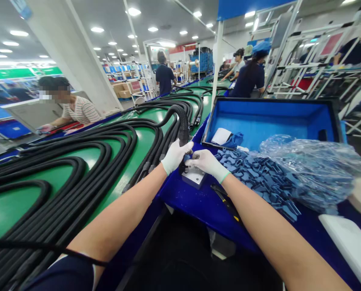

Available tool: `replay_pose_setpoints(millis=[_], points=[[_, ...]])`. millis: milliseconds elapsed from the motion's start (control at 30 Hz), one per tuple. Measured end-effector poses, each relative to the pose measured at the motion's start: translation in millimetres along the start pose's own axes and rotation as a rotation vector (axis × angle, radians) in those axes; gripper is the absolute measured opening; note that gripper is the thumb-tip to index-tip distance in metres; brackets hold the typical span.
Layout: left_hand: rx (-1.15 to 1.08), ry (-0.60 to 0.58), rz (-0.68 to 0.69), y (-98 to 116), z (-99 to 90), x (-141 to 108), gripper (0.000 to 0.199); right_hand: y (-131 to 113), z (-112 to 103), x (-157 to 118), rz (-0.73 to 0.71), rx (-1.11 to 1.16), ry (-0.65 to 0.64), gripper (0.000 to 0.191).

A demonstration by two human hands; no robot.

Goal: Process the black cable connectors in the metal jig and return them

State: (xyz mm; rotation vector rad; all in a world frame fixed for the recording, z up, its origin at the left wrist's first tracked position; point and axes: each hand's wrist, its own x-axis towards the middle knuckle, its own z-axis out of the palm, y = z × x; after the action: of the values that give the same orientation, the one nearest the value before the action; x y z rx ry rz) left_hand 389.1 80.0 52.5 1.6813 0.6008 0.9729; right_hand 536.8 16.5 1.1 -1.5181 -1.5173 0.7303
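Note:
My left hand (176, 155), in a white glove, is closed around the end of a black corrugated cable conduit (183, 125) that rises from the green table. My right hand (204, 162), also gloved, reaches in beside it, with its fingertips at the conduit's end, where a small dark part is partly hidden. Directly below both hands sits a steel block (194, 178) with a small spring (185, 171) on it. Many more black cable harnesses (77, 169) lie in long looped rows on the green belt (132, 155). A heap of blue plastic clips (253, 176) lies to the right of my right hand.
A blue-lined open case (268, 119) holds a white paper and blue cloth. A clear plastic bag (310, 169) of blue parts lies against it. A black-and-yellow tool (225, 202) rests on the blue bench. Co-workers stand along the line.

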Motion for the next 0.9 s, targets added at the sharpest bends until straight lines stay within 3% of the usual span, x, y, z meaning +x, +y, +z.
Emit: replay_pose_setpoints(millis=[67,133,233,333,400,533,633,800,900], points=[[0.020,0.053,0.012,4.5,-14.4,-8.5,0.033,-2.8,-2.4,-2.8,0.022,0.000,-0.055,0.041],[0.040,0.138,0.017,8.2,-46.6,-23.7,0.035,-4.0,-4.9,-5.4,0.050,0.010,-0.099,0.039],[0.222,0.305,-0.042,9.7,-124.6,-63.5,0.050,-4.2,-6.8,-6.9,0.040,-0.049,-0.094,0.034],[0.594,0.465,-0.301,4.6,-206.1,-121.1,0.074,-4.6,-5.4,-5.0,-0.001,-0.193,-0.059,0.028],[0.885,0.431,-0.498,-0.8,-242.6,-162.7,0.081,-4.7,-3.2,-3.0,-0.024,-0.288,-0.040,0.026],[0.950,0.274,-0.673,-5.7,-270.1,-231.8,0.065,-3.0,0.5,-1.3,-0.068,-0.429,-0.021,0.024],[0.971,0.273,-0.722,0.0,-281.9,-268.0,0.065,0.2,2.0,-2.1,-0.076,-0.478,-0.016,0.024],[1.122,0.321,-0.891,9.4,-306.4,-314.3,0.063,3.9,5.0,-3.2,0.010,-0.476,-0.030,0.026],[1.090,0.301,-0.951,16.9,-314.1,-324.6,0.057,2.0,4.0,-6.1,0.041,-0.457,-0.045,0.025]])
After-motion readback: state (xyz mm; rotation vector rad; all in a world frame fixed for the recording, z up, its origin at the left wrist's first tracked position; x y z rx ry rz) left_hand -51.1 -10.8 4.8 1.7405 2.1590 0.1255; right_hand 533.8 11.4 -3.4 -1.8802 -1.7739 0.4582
